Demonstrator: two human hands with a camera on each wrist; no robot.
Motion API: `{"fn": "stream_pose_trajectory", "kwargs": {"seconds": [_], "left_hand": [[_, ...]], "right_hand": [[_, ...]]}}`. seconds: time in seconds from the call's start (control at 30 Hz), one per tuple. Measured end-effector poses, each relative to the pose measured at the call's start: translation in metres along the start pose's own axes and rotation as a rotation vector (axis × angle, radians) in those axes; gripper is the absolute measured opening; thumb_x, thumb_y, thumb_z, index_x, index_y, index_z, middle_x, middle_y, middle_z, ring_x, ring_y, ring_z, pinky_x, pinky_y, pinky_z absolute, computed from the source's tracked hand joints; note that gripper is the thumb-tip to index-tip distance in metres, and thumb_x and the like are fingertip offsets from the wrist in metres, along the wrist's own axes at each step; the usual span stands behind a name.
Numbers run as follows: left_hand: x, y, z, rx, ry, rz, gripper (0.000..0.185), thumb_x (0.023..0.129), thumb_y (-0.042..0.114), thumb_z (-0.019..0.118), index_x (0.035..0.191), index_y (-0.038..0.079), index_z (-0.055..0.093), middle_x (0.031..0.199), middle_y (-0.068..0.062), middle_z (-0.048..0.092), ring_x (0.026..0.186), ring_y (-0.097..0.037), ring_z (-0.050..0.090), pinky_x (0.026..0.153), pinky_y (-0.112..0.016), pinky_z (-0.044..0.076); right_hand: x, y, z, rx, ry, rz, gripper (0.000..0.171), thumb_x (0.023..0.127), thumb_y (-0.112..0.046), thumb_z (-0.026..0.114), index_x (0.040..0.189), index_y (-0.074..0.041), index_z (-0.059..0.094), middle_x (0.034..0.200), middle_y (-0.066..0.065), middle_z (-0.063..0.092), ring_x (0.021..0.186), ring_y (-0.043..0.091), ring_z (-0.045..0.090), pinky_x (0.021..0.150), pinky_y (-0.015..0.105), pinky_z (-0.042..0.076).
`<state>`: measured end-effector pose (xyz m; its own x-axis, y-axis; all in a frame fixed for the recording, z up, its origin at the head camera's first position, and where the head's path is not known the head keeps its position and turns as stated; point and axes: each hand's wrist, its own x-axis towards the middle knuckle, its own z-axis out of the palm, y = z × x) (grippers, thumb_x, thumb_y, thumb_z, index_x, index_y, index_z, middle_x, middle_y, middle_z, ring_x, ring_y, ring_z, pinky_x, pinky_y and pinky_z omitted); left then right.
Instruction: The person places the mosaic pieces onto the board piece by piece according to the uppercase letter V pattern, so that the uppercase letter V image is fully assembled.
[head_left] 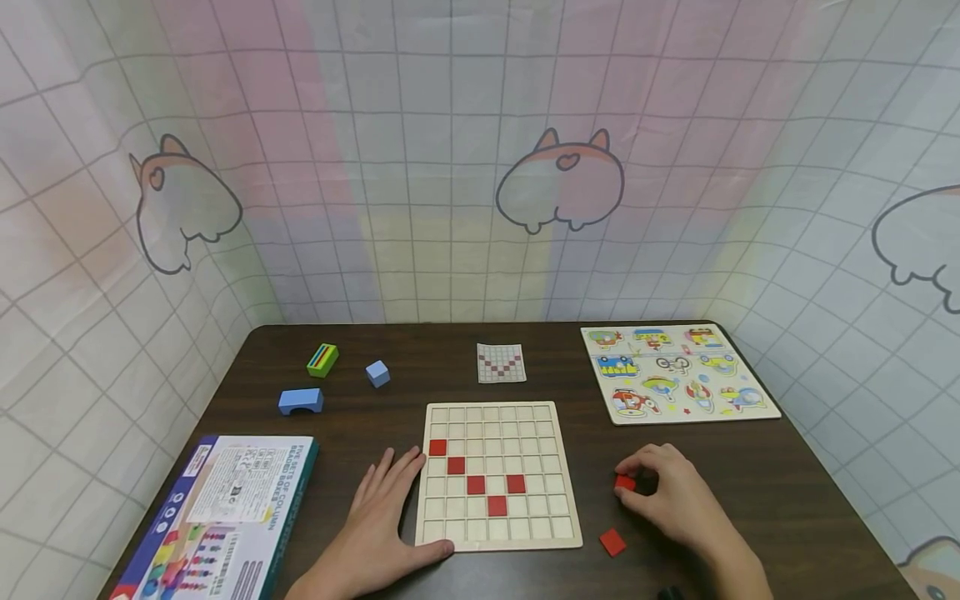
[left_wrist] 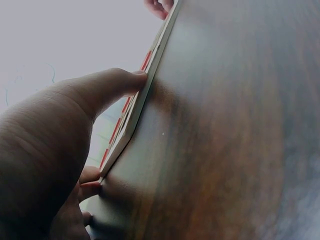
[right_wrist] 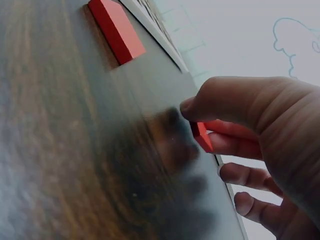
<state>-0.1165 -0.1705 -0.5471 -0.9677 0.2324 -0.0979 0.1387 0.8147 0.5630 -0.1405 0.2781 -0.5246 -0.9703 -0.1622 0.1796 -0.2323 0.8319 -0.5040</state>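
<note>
A pale wooden grid board lies in the middle of the dark table, with several red square tiles set in a V-like line. My left hand lies flat beside the board's left edge, fingers straight, thumb against the board's rim. My right hand is on the table right of the board, pinching a red tile between thumb and fingers. Another red tile lies loose nearer me.
A small pattern card lies behind the board. A vehicle peg puzzle sits at the back right. A blue cube, a blue arch block and a striped block are at the back left. A printed box lies front left.
</note>
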Motion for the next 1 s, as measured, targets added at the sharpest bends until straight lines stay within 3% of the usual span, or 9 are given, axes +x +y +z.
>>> {"fn": "stream_pose_trajectory", "kwargs": {"seconds": [0.2,0.5,1.0], "left_hand": [[0.000,0.001,0.000,0.000,0.001,0.004,0.133,0.071,0.094,0.079,0.176,0.028,0.032,0.183,0.002,0.031,0.176,-0.038,0.008,0.137,-0.072,0.008],[-0.001,0.003,-0.003,-0.007,0.000,0.014,0.132,0.073,0.094,0.079,0.176,0.027,0.032,0.183,-0.001,0.031,0.175,-0.041,0.009,0.135,-0.077,0.010],[-0.002,0.002,-0.002,-0.007,0.009,0.017,0.131,0.073,0.092,0.080,0.176,0.027,0.033,0.183,0.000,0.032,0.175,-0.041,0.010,0.136,-0.075,0.010]], "right_hand": [[0.003,-0.001,-0.004,0.028,0.019,0.012,0.027,0.086,-0.023,0.098,0.105,-0.033,0.082,0.102,-0.016,0.072,0.099,0.008,0.064,0.088,0.034,0.059],[0.010,-0.005,-0.003,0.074,0.043,-0.066,0.027,0.086,-0.023,0.098,0.107,-0.031,0.084,0.103,-0.020,0.075,0.100,0.005,0.066,0.088,0.031,0.059],[0.039,-0.022,0.007,0.116,-0.039,-0.146,0.023,0.092,-0.026,0.094,0.113,-0.025,0.084,0.109,-0.022,0.077,0.113,0.010,0.070,0.102,0.042,0.061]]}}
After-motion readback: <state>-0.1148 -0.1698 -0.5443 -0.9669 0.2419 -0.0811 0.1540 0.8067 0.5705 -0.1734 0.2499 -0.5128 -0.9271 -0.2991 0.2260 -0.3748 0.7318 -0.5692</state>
